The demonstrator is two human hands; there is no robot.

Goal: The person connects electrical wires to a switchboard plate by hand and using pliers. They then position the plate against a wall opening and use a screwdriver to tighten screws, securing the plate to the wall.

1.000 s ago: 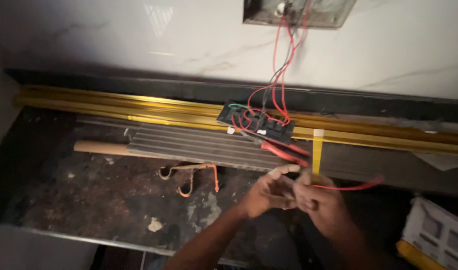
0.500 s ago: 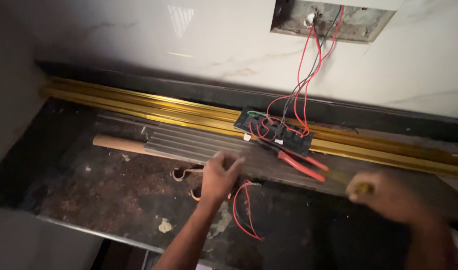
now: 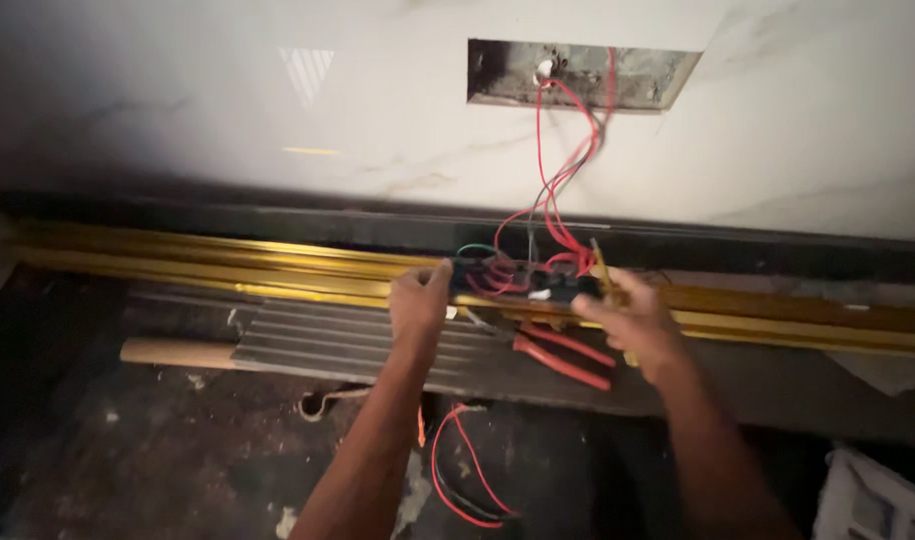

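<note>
Fingers of the left hand (image 3: 418, 298) curl over the left end of the black switch module (image 3: 513, 278), thumb up against its edge, closed on it firmly enough to steady it. The right hand (image 3: 633, 322) is pinched shut around a slim yellow-handled screwdriver (image 3: 600, 268), whose shaft points toward 11 o'clock into the module's right end; the tip itself is hidden among the wiring.

That module lies at the centre of the view, resting on the gold metal strips (image 3: 228, 262) that run from 9 to 3 o'clock along the foot of the wall. Red wires (image 3: 558, 190), with a green and a grey one, climb from it toward 12 o'clock into the rectangular wall cutout (image 3: 578, 75) in the pale marble-look wall (image 3: 228, 110).

Judging by the grip, the work in hand is at a terminal on the module. A next move would call for the left hand to keep the module from sliding on the strips while the driver bears on it, with the wires kept slack.

At 5 o'clock from the module lie red-handled pliers (image 3: 563, 357) on a grey ribbed panel (image 3: 348, 345). A wooden handle (image 3: 178, 352) sticks out from under the panel toward 9 o'clock. Below, at 6 o'clock, a loose loop of red and black wire (image 3: 458, 480) lies on the dark, dusty surface (image 3: 158, 450).
</note>
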